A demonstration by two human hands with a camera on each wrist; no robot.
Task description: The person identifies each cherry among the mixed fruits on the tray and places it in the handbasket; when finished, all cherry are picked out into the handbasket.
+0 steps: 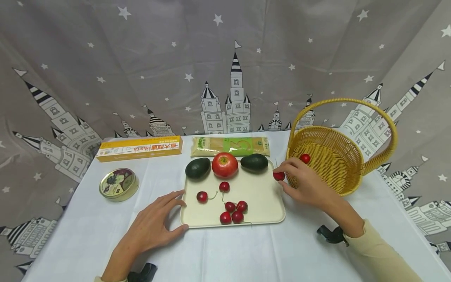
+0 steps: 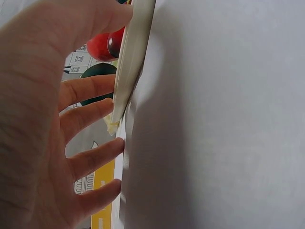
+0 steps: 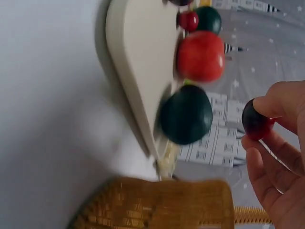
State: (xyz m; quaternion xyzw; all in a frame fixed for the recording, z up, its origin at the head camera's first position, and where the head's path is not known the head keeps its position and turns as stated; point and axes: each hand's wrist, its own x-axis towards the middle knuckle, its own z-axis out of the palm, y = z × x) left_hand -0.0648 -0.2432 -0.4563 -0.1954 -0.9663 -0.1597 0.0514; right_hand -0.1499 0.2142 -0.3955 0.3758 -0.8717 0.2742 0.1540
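Note:
My right hand (image 1: 305, 183) pinches a dark red cherry (image 3: 256, 120) between thumb and fingertips. It is raised near the right edge of a cream tray (image 1: 262, 199), just left of a yellow wicker basket (image 1: 340, 166). One red cherry (image 1: 305, 158) shows inside the basket. My left hand (image 1: 149, 225) lies at the tray's left edge, fingers spread and loosely extended; in the left wrist view the thumb and some fingertips touch the tray's side. Several cherries (image 1: 237, 216) lie on the tray, some clustered near its front. Behind them sit a red tomato (image 1: 225, 165) and two avocados (image 1: 254, 163).
A packet of noodles (image 1: 230, 146) lies behind the tray. At the back left is a yellow pasta box (image 1: 139, 149), with a round tin (image 1: 119, 185) in front of it. The basket's tall handle (image 1: 391, 129) arches over its right side. A castle-print curtain (image 1: 225, 51) hangs behind the table.

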